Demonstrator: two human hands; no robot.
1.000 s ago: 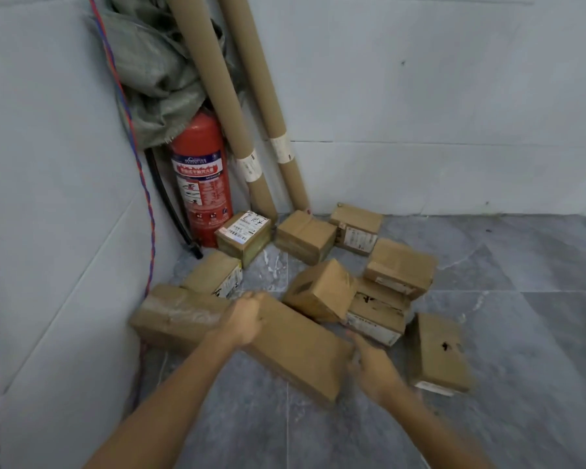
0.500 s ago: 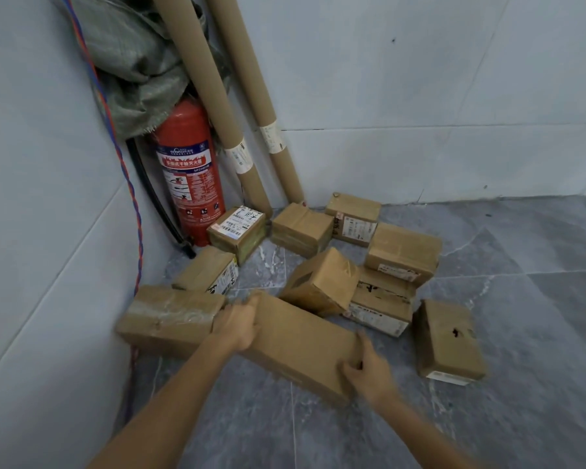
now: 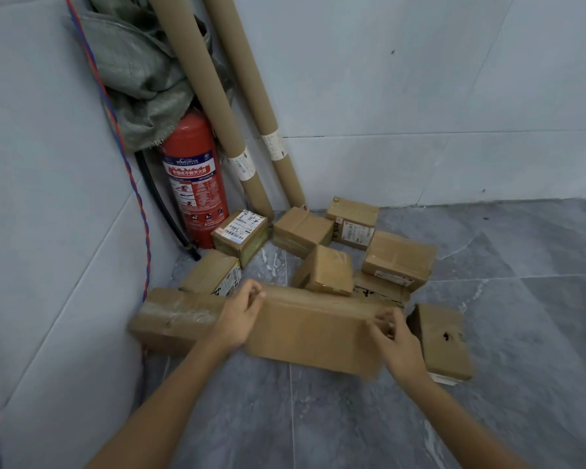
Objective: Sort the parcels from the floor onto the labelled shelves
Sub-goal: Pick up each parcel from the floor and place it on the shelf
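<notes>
A long flat cardboard parcel [image 3: 313, 328] is raised off the grey floor, its top face tilted toward me. My left hand [image 3: 239, 318] grips its left end and my right hand [image 3: 394, 336] grips its right end. Behind it on the floor lie several smaller brown parcels, among them a cube-like one [image 3: 325, 270], one with a white label on top [image 3: 242, 231] and a flat one with a torn hole [image 3: 442, 341] to the right. A tape-wrapped long parcel [image 3: 173, 319] lies at the left wall.
A red fire extinguisher [image 3: 193, 184] stands in the corner under a grey sack [image 3: 139, 79]. Two tall cardboard tubes [image 3: 217, 106] lean against the wall. A red-blue rope [image 3: 129, 177] hangs down the left wall. Grey floor tiles [image 3: 487, 418] spread to the right.
The long parcel has been lifted and turned level between both hands. My right hand moved from its near corner to its right end; the camera came closer.
</notes>
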